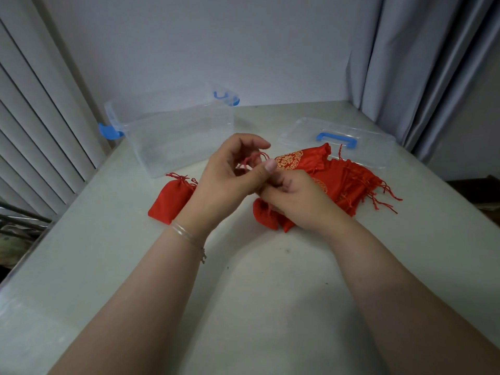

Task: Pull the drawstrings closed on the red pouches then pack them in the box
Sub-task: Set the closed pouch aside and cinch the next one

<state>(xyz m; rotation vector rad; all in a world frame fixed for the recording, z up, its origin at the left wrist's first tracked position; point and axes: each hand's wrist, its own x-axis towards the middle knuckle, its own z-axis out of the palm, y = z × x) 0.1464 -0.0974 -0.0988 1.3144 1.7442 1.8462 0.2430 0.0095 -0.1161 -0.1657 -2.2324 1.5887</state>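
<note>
Behind both hands' grips pinching a pouch's drawstring [255, 158] sit box [173, 131], lid [335, 136].

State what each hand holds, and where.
Left hand pinches the drawstring loop; right hand grips the red pouch near its neck.

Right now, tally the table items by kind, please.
Clear plastic box with blue latches: 1
Clear lid with blue handle: 1
Red fabric pouch lying apart: 1
Red pouch in the hands: 1
Heap of red pouches: 1, pouches uncountable
Total: 5
</note>
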